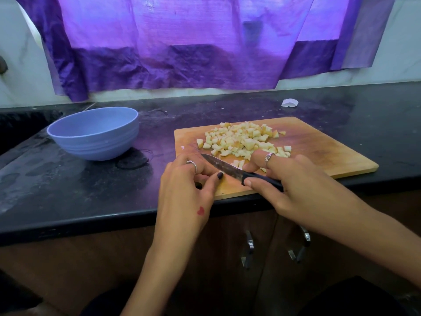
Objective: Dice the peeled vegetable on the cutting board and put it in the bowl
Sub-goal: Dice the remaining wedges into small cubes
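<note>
A wooden cutting board (319, 153) lies on the black counter, its near-left corner over the counter's front edge. A pile of pale diced vegetable (241, 139) covers the board's far middle. My right hand (296, 185) grips the black handle of a small knife (221, 166), whose blade points left across the board's near-left part. My left hand (189, 185) rests on that corner with curled fingers, its thumb and fingertips pinching a small pale piece against the blade; the piece is mostly hidden. An empty blue bowl (98, 147) stands to the left of the board.
A white scrap (289, 102) lies on the counter behind the board. A purple curtain (182, 53) hangs over the back wall. A dark recess (20, 126) drops at the far left. Cabinet doors with metal handles (249, 247) sit below the counter edge.
</note>
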